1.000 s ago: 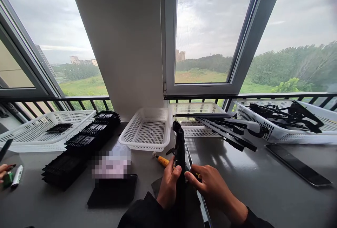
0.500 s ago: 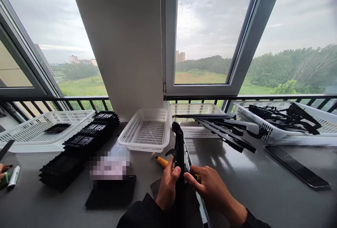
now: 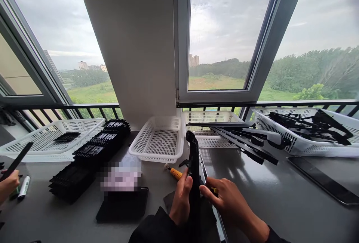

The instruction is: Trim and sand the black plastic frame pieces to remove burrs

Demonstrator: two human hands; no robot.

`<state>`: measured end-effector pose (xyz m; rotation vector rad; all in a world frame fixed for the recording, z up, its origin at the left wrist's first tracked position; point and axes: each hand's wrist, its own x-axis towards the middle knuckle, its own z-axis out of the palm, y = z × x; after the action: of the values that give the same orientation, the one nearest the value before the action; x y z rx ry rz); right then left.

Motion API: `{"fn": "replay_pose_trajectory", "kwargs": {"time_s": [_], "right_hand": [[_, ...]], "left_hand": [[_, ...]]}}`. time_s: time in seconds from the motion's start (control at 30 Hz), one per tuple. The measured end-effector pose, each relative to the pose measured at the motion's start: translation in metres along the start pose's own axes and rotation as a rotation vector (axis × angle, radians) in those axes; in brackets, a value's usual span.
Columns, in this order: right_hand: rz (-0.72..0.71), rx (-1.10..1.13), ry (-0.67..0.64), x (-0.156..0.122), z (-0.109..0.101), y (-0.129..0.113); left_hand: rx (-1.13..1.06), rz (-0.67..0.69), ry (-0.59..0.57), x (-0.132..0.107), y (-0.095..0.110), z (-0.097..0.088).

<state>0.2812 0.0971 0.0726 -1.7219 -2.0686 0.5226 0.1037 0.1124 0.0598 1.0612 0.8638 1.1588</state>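
Note:
My left hand is closed round a long black plastic part, which stands nearly on end in front of me with its curved tip away from me. At the part's right side is my right hand, fingers curled and thumb close to its edge. A bit of a yellow tool shows among the right fingers; the rest is hidden. Beside the part, a long shiny strip runs towards me under the right hand. An orange-yellow tool with a round tip lies just beyond my left hand.
White plastic baskets line the back, among them a middle basket and a right basket holding black parts. Long black strips lean there. Stacked black grids, a black tablet-like slab and a co-worker's hand are leftward.
The whole view has shifted slightly, so things sit further right. At the left, the co-worker's hand with a black strip has come further into view. My hands keep nearly the same hold.

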Motion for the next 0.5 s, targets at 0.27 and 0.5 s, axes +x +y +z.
{"fn": "replay_pose_trajectory", "kwargs": {"time_s": [0.27, 0.5], "right_hand": [[-0.019, 0.026, 0.034, 0.0009, 0.0022, 0.0057], [-0.044, 0.058, 0.058, 0.0009, -0.0001, 0.0062]], "left_hand": [[-0.055, 0.013, -0.1, 0.0029, 0.0067, 0.0054], [-0.057, -0.027, -0.094, 0.001, 0.0021, 0.0017]]}}
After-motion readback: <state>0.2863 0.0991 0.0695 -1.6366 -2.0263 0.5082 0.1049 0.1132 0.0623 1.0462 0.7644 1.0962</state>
